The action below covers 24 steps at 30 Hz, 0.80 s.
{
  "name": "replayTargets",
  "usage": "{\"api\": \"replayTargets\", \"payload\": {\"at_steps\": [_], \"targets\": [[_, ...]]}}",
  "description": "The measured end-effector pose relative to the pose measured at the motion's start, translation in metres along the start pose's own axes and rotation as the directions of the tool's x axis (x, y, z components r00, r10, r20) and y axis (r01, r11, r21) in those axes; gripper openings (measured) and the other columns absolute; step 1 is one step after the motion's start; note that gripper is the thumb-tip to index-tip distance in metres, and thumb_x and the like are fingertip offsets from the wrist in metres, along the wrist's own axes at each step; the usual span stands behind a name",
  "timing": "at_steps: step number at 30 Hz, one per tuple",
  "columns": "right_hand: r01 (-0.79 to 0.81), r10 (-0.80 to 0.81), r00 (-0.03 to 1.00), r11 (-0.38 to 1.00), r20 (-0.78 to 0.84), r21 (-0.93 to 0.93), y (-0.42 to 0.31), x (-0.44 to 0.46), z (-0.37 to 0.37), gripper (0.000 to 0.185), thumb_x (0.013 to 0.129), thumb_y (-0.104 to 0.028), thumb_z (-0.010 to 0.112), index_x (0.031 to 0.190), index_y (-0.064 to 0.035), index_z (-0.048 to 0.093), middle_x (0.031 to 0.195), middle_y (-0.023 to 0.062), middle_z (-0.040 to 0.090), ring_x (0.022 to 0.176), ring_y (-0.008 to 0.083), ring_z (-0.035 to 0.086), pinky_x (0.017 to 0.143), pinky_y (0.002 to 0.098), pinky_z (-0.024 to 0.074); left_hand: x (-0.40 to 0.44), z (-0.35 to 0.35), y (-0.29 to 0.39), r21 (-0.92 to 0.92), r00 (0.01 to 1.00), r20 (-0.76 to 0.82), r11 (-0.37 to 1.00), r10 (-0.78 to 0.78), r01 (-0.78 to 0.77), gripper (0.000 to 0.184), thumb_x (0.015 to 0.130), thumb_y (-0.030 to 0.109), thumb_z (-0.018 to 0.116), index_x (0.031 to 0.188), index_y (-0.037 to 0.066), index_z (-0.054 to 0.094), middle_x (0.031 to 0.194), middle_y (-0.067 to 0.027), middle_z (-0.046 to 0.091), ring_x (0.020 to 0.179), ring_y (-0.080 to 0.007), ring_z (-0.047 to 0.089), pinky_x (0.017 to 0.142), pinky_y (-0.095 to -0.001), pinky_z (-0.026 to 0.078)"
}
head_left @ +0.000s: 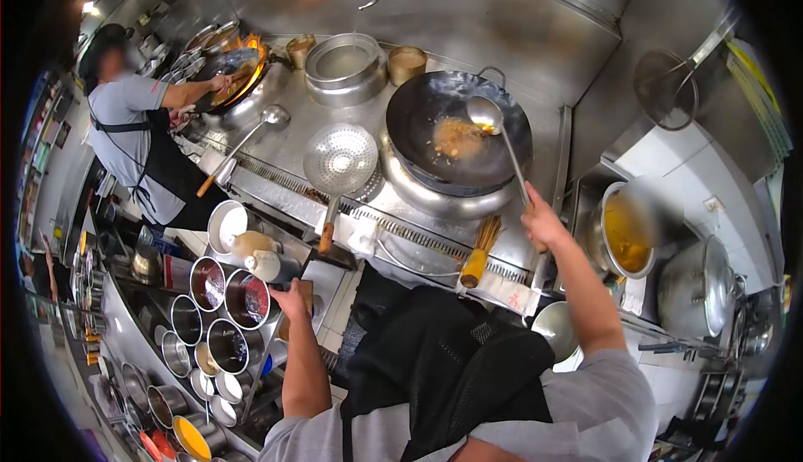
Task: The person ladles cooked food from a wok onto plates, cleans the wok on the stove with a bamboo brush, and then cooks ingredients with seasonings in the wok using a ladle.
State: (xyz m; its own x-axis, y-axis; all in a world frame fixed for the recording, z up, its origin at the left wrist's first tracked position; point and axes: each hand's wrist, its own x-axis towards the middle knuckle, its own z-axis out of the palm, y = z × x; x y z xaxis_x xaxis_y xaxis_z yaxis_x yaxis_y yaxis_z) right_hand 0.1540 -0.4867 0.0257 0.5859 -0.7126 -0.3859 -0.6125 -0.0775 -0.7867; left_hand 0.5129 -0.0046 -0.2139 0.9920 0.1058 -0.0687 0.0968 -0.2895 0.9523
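My right hand is closed around the handle of a long ladle, whose bowl hangs over a black wok. Brown bits of food lie in the bottom of the wok, partly in yellowish liquid. At the left, my left hand holds a squeeze bottle by its dark lower part, tilted beside metal pots of red and dark sauce. A perforated strainer with a wooden handle rests on the stove left of the wok.
A co-worker at the left works a flaming wok. A bamboo brush lies at the stove's front edge. A pot of yellow liquid stands at the right, beside a lidded pot. A second ladle lies left of the strainer.
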Motion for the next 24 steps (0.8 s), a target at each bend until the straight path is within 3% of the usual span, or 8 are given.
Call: {"api": "replayTargets", "payload": {"at_steps": [3, 7, 9, 11, 14, 19, 21, 24], "targets": [[-0.02, 0.022, 0.998, 0.999, -0.066, 0.025, 0.005, -0.014, 0.026, 0.086, 0.084, 0.003, 0.05, 0.158, -0.0215, 0.013, 0.092, 0.0127, 0.056, 0.054, 0.0147, 0.053, 0.049, 0.0319, 0.0468, -0.009, 0.014, 0.033, 0.01, 0.993, -0.1, 0.998, 0.059, -0.059, 0.095, 0.077, 0.011, 0.078, 0.148, -0.004, 0.018, 0.143, -0.0221, 0.04, 0.124, -0.0309, 0.046, 0.105, -0.039, 0.038], [-0.182, 0.111, 0.979, 0.849, 0.169, 0.495, -0.008, -0.02, 0.03, 0.086, 0.085, 0.003, 0.053, 0.157, -0.025, 0.017, 0.082, 0.0108, 0.055, 0.053, 0.015, 0.052, 0.046, 0.0301, 0.0439, 0.0, 0.031, 0.019, 0.007, 0.966, -0.227, 0.992, 0.127, -0.128, 0.106, 0.072, 0.017, 0.086, 0.149, -0.005, 0.017, 0.149, -0.026, 0.032, 0.135, -0.0345, 0.038, 0.114, -0.0417, 0.029], [-0.3, -0.042, 0.937, 0.411, 0.347, 0.861, 0.001, 0.0, 0.019, 0.083, 0.086, 0.001, 0.054, 0.157, -0.0235, 0.017, 0.077, 0.0085, 0.053, 0.052, 0.0151, 0.051, 0.046, 0.0295, 0.0435, -0.001, 0.036, 0.034, 0.049, 0.965, -0.246, 0.995, 0.095, -0.085, 0.108, 0.071, 0.018, 0.087, 0.149, -0.005, 0.016, 0.149, -0.0266, 0.032, 0.134, -0.0352, 0.038, 0.115, -0.0433, 0.028], [-0.255, -0.019, 0.952, 0.509, 0.307, 0.822, -0.003, 0.011, 0.04, 0.079, 0.091, -0.004, 0.053, 0.157, -0.0218, 0.015, 0.08, 0.0093, 0.055, 0.052, 0.0157, 0.05, 0.048, 0.031, 0.0442, 0.007, 0.044, 0.032, -0.084, 0.966, -0.258, 0.995, 0.025, -0.049, 0.107, 0.071, 0.019, 0.087, 0.149, -0.005, 0.018, 0.148, -0.0265, 0.034, 0.134, -0.0354, 0.039, 0.115, -0.0441, 0.028], [-0.018, -0.003, 0.985, 0.992, -0.174, -0.121, -0.005, 0.012, 0.088, 0.082, 0.091, -0.002, 0.052, 0.158, -0.0219, 0.009, 0.087, 0.012, 0.059, 0.054, 0.0154, 0.052, 0.048, 0.0314, 0.0445, 0.017, 0.042, 0.029, 0.022, 0.968, -0.243, 0.998, 0.063, -0.059, 0.106, 0.069, 0.019, 0.088, 0.147, -0.005, 0.02, 0.147, -0.0263, 0.035, 0.133, -0.0354, 0.04, 0.114, -0.0438, 0.029], [-0.223, 0.195, 0.974, 0.911, 0.115, 0.348, -0.051, -0.032, 0.078, 0.083, 0.091, -0.002, 0.052, 0.157, -0.0279, 0.01, 0.084, 0.0087, 0.055, 0.053, 0.0153, 0.052, 0.047, 0.0313, 0.0437, 0.014, 0.025, 0.056, 0.153, 0.988, -0.114, 0.985, 0.101, -0.083, 0.105, 0.07, 0.017, 0.088, 0.146, -0.006, 0.019, 0.144, -0.0254, 0.038, 0.131, -0.0337, 0.041, 0.114, -0.042, 0.029], [-0.35, 0.079, 0.93, 0.487, 0.358, 0.8, -0.051, -0.018, 0.059, 0.082, 0.091, 0.0, 0.051, 0.157, -0.0306, 0.012, 0.079, 0.0064, 0.052, 0.052, 0.0136, 0.05, 0.045, 0.0293, 0.0418, 0.018, 0.027, 0.062, 0.041, 0.988, -0.102, 0.993, 0.116, -0.113, 0.103, 0.07, 0.017, 0.088, 0.145, -0.007, 0.021, 0.142, -0.0247, 0.038, 0.13, -0.0338, 0.041, 0.113, -0.0422, 0.03], [-0.214, 0.144, 0.976, 0.751, 0.162, 0.625, -0.051, 0.009, 0.076, 0.082, 0.091, 0.002, 0.049, 0.157, -0.0301, 0.012, 0.076, 0.0058, 0.051, 0.051, 0.0139, 0.049, 0.044, 0.0293, 0.0413, 0.024, 0.028, 0.063, 0.031, 0.988, -0.105, 0.994, 0.11, -0.107, 0.106, 0.066, 0.021, 0.09, 0.144, -0.007, 0.023, 0.14, -0.0254, 0.039, 0.13, -0.0336, 0.042, 0.112, -0.0414, 0.032]]}}
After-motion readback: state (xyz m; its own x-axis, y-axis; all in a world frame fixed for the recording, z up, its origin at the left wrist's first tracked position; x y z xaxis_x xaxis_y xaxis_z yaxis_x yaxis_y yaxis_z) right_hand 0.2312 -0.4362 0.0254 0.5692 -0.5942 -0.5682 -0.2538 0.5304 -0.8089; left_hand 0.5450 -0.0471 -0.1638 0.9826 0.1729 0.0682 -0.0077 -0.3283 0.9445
